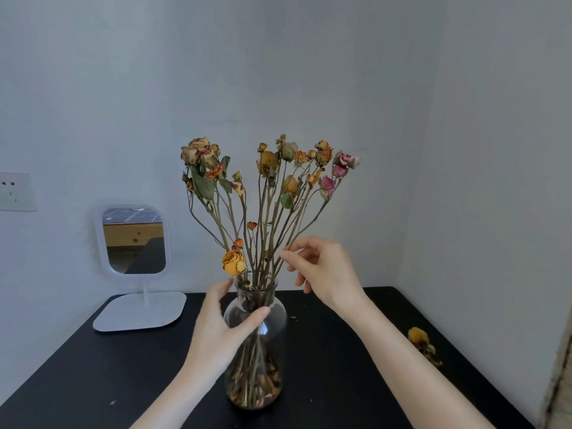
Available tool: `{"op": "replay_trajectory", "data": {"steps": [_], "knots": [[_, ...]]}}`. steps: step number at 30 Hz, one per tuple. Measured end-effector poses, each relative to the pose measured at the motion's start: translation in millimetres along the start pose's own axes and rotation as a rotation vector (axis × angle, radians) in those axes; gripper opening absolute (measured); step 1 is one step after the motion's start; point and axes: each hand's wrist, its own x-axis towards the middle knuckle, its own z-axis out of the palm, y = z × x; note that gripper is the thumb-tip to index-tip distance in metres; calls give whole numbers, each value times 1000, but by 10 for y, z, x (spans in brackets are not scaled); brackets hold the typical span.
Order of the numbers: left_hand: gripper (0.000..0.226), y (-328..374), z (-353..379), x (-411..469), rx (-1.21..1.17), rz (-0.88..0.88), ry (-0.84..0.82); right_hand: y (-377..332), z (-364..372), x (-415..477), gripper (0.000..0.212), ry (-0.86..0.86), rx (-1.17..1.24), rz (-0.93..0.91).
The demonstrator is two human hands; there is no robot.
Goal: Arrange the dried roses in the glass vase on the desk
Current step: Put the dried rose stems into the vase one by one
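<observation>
Black desk [340, 351]: mirror [134, 239], vase [274, 360], fallen rose [418, 337]

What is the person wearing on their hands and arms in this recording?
Nothing visible. The left hand and right hand are bare: no gloves, rings, watch or bracelet in view. The left forearm and right forearm are uncovered down to the frame's bottom edge; no sleeve shows.
</observation>
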Motion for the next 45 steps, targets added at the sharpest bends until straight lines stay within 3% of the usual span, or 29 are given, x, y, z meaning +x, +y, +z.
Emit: {"op": "replay_trajectory", "data": {"steps": [2, 4, 7, 11, 16, 21, 32, 39, 45], "knots": [[54, -4, -14, -175, 16, 27, 179, 18, -48, -30, 8, 5, 17, 8], [38, 4, 43, -385, 45, 116, 256, 69, -95, -68, 8, 1, 10, 28], [42, 6, 261, -665, 111, 276, 134, 200, -172, -147, 9, -15, -37, 86], [40, 21, 670, -769, 189, 343, -119, 503, -355, -276, 6, -18, -107, 211], [27, 22, 1201, -621, 349, 220, -377, 1002, -833, -454, 5, 67, -223, 378], [7, -29, 1654, -482, 359, 28, -563, 1432, -1339, -701, 2, 150, -268, 561], [31, 27, 2305, -613, 534, -84, -713, 1920, -1634, -1063, 7, -50, -479, 746], [28, 6, 2404, -660, 526, -134, -753, 1996, -1476, -1037, 23, -195, -571, 811], [22, 5, 2471, -668, 519, -165, -756, 2035, -1407, -1022, 23, -242, -597, 878]]}}
